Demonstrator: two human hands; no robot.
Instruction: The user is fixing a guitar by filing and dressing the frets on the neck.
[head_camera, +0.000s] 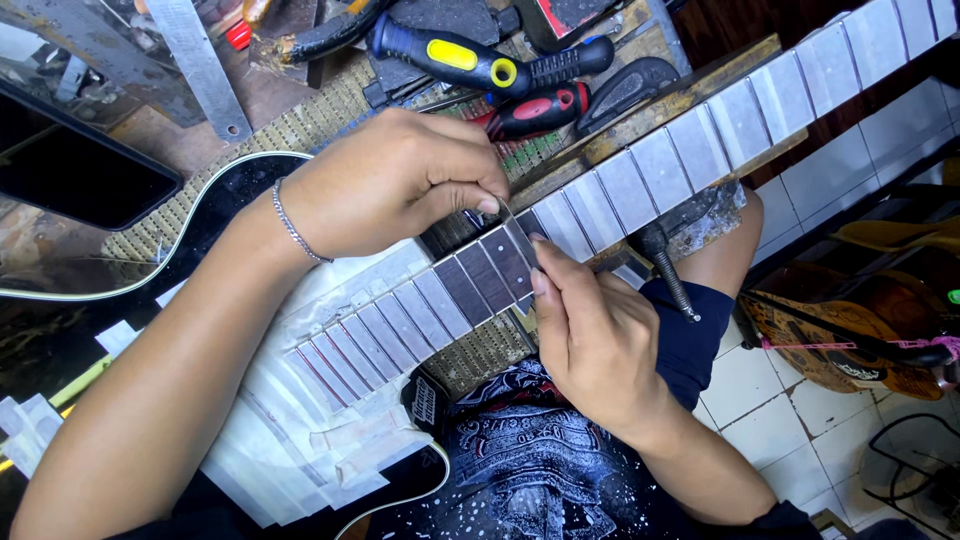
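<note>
Guitar neck (600, 190) runs from 7 o'clock to 1 o'clock across the view, black guitar body (230, 195) at 9 o'clock, both lying on a ribbed mat (300, 125). Most of the neck is covered in pale masking tape (380, 330); three dark bare fret slots show mid-frame.

Left hand (400, 180), bracelet (292, 225) on the wrist, is closed in a narrow pinch on a thin metal strip (512, 222), thumb and forefinger at its top end. Strip stands on edge across the neck, at the boundary between bare wood and taped section. Right hand (600, 340) comes in from 5 o'clock, fingertips (540, 282) touching the near edge of the neck just beside the strip; it holds nothing I can make out.

Handling judgement: strip looks light, thin, springy and likely sharp-edged; the pinch near the top looks right, low side steadied by the other hand. Tape is soft and tears easily. Neck is stiff and looks supported, but the finish scratches. Body gloss is slippery.

Screwdrivers (480, 62) at 12 o'clock, steel ruler (195, 60) at 11 o'clock, well apart from the hands.
</note>
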